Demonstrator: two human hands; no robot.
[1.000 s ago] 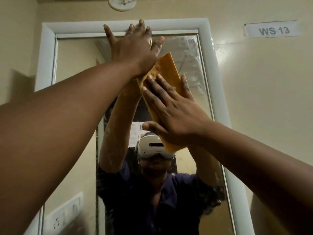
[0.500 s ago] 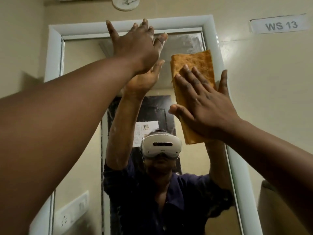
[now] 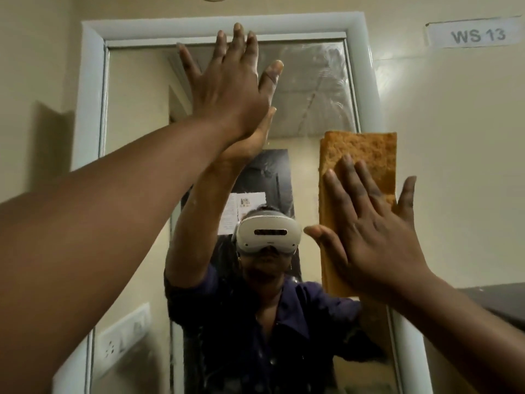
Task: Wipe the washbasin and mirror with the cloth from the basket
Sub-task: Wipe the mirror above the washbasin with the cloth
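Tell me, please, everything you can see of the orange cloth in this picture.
The cloth is orange-brown with a coarse, nubby weave, folded into a tall upright rectangle with a doubled edge on its left. It lies flat against the right side of the mirror, overlapping the white frame. The right hand presses it with straight, spread fingers, covering its middle; the top and lower left stay visible.

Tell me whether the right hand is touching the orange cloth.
Touching. The head view shows the right hand laid flat on the orange cloth, straight fingers spread across it, pressing it against the mirror's right edge.
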